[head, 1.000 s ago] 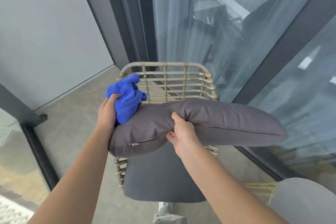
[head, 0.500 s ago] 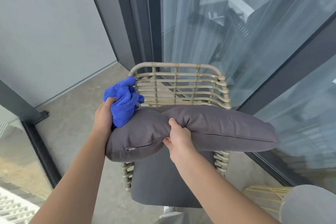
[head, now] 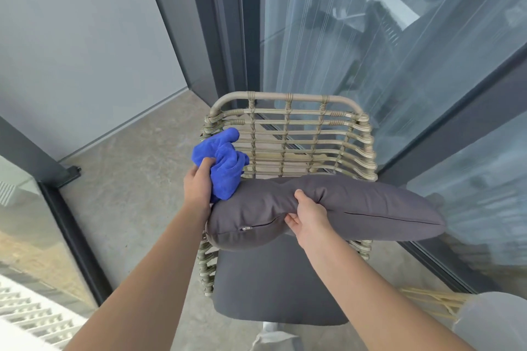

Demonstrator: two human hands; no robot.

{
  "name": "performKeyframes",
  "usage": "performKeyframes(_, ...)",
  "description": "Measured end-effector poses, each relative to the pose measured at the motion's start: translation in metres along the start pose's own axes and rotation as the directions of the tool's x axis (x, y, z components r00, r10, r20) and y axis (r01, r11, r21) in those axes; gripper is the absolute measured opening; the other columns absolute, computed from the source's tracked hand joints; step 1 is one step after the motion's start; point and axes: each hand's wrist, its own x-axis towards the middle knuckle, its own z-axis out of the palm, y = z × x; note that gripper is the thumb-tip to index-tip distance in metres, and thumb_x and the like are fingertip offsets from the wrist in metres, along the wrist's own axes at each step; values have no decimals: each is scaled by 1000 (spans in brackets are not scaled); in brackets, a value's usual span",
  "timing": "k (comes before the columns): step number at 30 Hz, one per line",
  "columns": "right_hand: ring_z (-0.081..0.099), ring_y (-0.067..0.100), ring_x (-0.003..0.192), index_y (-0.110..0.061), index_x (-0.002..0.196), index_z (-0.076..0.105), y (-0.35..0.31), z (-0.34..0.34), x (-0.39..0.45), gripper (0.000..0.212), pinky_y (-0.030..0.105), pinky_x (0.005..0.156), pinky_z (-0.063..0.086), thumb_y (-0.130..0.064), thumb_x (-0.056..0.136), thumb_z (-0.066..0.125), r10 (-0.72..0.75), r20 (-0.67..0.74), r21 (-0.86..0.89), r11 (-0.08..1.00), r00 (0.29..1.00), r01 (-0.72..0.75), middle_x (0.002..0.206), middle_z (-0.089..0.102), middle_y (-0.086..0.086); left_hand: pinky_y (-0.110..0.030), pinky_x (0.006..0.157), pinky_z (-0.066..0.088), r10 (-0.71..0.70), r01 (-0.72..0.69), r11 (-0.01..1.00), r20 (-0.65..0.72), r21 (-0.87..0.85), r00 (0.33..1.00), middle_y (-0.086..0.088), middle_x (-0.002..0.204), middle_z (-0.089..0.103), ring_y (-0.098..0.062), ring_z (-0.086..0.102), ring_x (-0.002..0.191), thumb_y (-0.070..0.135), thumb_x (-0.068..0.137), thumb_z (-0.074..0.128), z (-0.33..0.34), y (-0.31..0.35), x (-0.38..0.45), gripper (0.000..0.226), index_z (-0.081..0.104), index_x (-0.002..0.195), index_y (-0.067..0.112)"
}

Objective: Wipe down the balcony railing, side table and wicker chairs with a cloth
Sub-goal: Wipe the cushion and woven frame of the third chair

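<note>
A beige wicker chair (head: pixel 288 134) stands in front of me with a dark grey seat pad (head: pixel 273 291). My right hand (head: pixel 306 216) grips the near edge of a grey back cushion (head: pixel 370 208) and holds it lifted across the chair. My left hand (head: pixel 199 182) holds a bunched blue cloth (head: pixel 225 162) at the chair's left side, where the cloth touches the wicker slats and the cushion's left end. A zip shows on the cushion's left corner.
A glass railing with a dark frame (head: pixel 71 234) runs along the left. Glass doors with a sheer curtain (head: pixel 342 37) stand behind the chair. A light grey round top (head: pixel 493 322) sits at the bottom right over thin beige legs. The concrete floor (head: pixel 137 174) stretches left of the chair.
The view has shifted, so the chair sits further right and lower in frame. My left hand with the cloth has moved down a little along the chair's left side. The cushion stays held.
</note>
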Motion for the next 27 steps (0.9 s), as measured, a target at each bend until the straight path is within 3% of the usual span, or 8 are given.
performKeyframes(5,66,20,78,-7,138,53,-12,5,21,43,29,58,51,-21,100,67,15,6,-33,999,1000,-15,104,67,9,-30,67,52,27,-26,997,-24,70,999,0,88,69,-18,66,78,26,92,67,12,-8,18,13,69,97,15)
performKeyframes(11,64,21,83,-2,136,53,-25,37,48,38,37,86,53,-15,102,65,82,142,-2,997,986,-83,99,60,12,-32,71,50,165,-154,974,-51,167,985,-1,85,64,-17,62,78,24,93,66,15,3,33,18,63,93,7)
performKeyframes(14,66,21,82,-1,122,56,-27,60,57,22,38,88,53,-11,104,61,142,227,-67,989,963,-130,95,59,11,-40,68,48,228,-211,944,-39,255,973,-2,80,59,-20,58,74,26,90,65,15,13,39,26,58,93,1)
performKeyframes(17,67,18,82,-6,111,59,-30,83,62,12,37,88,53,-15,103,62,142,278,-125,986,950,-111,95,61,7,-39,70,52,279,-269,888,29,374,960,-1,80,64,-16,62,73,23,93,65,16,16,41,18,62,94,5)
performKeyframes(19,68,18,85,-8,107,61,-35,89,64,10,37,90,53,-18,103,62,122,325,-141,987,938,-80,96,65,6,-35,72,53,328,-322,842,64,433,943,3,80,67,-11,63,72,21,94,65,19,19,41,10,64,94,12)
performKeyframes(23,69,22,100,-7,124,63,-52,80,66,26,36,97,51,-22,105,55,37,369,-256,965,929,63,105,73,5,-41,70,55,355,-353,843,73,407,932,6,77,65,-11,62,71,22,94,64,33,29,44,7,64,93,15)
performKeyframes(26,63,21,116,-14,139,61,-63,73,60,37,27,83,45,-21,102,57,-154,343,-379,880,927,286,129,68,2,-42,72,55,347,-358,852,100,383,933,6,77,65,-13,62,74,22,93,65,48,29,42,7,64,91,15)
performKeyframes(27,59,18,121,-16,143,58,-67,71,58,41,26,87,42,-21,102,58,-214,345,-382,857,914,345,135,64,-2,-40,72,54,341,-355,855,105,379,934,6,77,65,-13,62,74,21,93,65,53,26,41,7,64,91,14)
